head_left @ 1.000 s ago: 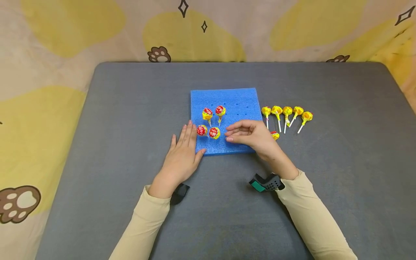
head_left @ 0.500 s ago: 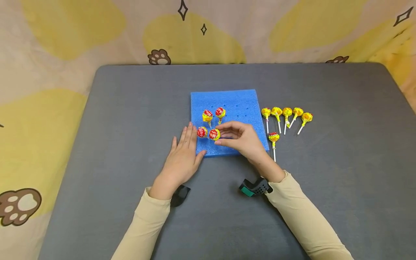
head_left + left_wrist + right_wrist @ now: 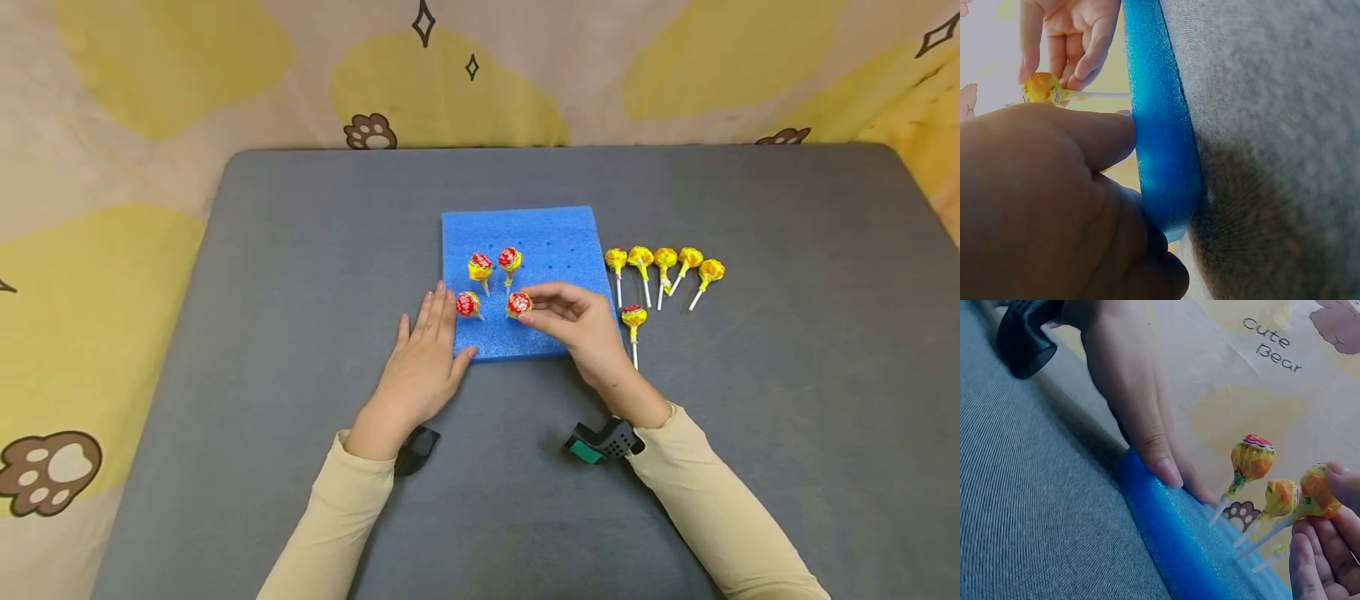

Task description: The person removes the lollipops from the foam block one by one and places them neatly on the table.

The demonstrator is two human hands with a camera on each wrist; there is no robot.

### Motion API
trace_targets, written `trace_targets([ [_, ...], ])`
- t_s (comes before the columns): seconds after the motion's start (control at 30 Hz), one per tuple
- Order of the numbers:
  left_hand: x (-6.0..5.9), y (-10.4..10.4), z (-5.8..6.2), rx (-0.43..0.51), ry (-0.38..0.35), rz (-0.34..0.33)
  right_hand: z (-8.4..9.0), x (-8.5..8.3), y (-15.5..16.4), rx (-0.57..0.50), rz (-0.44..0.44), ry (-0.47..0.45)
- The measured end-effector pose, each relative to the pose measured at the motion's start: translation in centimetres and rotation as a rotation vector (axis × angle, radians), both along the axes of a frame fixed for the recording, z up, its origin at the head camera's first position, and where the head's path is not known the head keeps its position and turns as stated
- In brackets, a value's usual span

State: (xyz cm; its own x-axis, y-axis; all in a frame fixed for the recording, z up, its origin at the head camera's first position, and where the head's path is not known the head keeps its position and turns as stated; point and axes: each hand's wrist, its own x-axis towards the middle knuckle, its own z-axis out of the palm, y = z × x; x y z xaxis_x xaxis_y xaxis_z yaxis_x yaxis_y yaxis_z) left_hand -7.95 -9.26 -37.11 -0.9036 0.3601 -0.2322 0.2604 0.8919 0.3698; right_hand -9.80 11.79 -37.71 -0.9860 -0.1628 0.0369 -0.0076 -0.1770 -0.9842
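In the head view my right hand [image 3: 581, 325] pinches the wrapped head of a red-and-yellow lollipop [image 3: 518, 305] between thumb and fingers. Its white stick runs down to the blue foam block [image 3: 525, 342], as the right wrist view shows with the lollipop [image 3: 1319, 492]. Three other lollipops stand in the foam: one at the front left [image 3: 467, 305] and two behind, such as the lollipop [image 3: 480, 267]. My left hand [image 3: 420, 367] lies with straight fingers along the block's left side. Its thumb [image 3: 1110, 134] touches the foam in the left wrist view.
Right of the block, several loose lollipops [image 3: 665, 258] lie in a row on the grey table [image 3: 810, 350]. One more lollipop [image 3: 633, 319] lies just in front of them, near my right wrist. Small holes dot the foam's back right part.
My right hand first came left to the front lollipop beside the leftmost one and took hold of its head. That lollipop is now farther right on the foam. My left hand stayed in place.
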Motion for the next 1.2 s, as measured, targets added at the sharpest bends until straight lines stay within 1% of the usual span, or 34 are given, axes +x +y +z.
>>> trace_targets([
  [0.23,0.1,0.0,-0.1,0.000,-0.005,-0.007,-0.2,0.0,0.3,-0.133,-0.051,-0.048],
  [0.4,0.1,-0.1,-0.1,0.004,0.004,-0.002,0.0,-0.2,0.4,-0.217,-0.039,-0.038],
  [0.6,0.1,0.0,-0.2,-0.002,-0.005,-0.004,0.3,-0.3,1.4,-0.225,-0.016,-0.003],
  [0.8,-0.1,0.1,-0.2,0.002,-0.007,-0.006,0.4,-0.5,2.5,-0.233,-0.029,0.025],
  [1.2,-0.2,0.0,-0.4,-0.002,-0.014,-0.017,0.7,-0.3,4.1,-0.249,-0.073,0.013],
])
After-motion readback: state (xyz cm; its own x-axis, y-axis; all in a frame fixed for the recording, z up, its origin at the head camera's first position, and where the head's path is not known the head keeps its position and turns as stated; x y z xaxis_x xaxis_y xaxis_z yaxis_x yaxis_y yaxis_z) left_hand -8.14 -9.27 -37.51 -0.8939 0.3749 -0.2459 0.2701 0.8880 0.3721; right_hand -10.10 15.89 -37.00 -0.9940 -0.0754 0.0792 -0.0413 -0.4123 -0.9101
